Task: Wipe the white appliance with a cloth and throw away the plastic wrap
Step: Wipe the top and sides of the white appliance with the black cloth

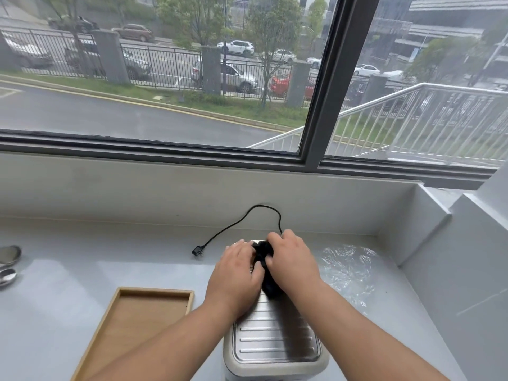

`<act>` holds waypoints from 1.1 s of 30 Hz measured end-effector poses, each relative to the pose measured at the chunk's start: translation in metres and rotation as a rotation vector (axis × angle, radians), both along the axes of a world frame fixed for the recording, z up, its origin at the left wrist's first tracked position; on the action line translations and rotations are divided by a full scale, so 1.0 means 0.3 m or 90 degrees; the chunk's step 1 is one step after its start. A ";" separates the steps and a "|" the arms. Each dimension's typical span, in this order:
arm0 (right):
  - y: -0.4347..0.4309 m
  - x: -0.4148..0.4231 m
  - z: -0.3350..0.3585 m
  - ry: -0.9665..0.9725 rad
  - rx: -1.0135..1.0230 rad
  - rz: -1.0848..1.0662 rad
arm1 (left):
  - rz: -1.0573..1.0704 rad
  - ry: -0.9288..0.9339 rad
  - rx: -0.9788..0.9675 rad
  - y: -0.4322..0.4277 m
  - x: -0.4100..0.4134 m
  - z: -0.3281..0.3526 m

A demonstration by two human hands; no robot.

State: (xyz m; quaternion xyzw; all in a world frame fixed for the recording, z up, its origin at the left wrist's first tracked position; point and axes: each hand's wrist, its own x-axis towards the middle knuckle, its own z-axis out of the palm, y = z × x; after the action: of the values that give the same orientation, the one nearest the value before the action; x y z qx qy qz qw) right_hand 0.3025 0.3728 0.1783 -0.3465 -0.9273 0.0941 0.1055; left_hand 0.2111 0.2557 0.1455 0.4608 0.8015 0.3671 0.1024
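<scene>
The white appliance (275, 342) stands on the grey counter in front of me, its ribbed metal top facing up. A dark cloth (265, 259) lies bunched on the far part of that top. My left hand (236, 273) and my right hand (291, 262) both press on the cloth, fingers curled into it. The clear plastic wrap (349, 268) lies crumpled and flat on the counter just right of the appliance. A black power cord (247, 218) loops from behind my hands to a plug (198, 252) lying at the left.
An empty wooden tray (132, 320) sits to the left of the appliance. Metal spoons (8, 259) lie at the far left edge. A low wall and window sill (192, 171) run behind the counter, and a wall step (428, 237) closes the right side.
</scene>
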 end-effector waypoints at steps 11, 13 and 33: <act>-0.070 -0.015 -0.041 0.072 -0.051 0.110 | 0.104 -0.102 0.041 -0.028 0.011 0.025; -0.090 -0.007 -0.046 0.098 -0.068 0.119 | 0.121 -0.133 0.064 -0.037 0.013 0.033; -0.303 0.247 -0.015 0.064 -0.118 0.026 | -0.124 0.083 0.004 -0.033 0.008 0.009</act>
State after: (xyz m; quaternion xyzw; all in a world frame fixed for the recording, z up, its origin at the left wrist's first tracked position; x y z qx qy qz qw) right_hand 0.3767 0.2818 0.1739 -0.3303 -0.9151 0.1993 0.1176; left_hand 0.2136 0.2458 0.1482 0.5595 0.7569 0.3271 0.0840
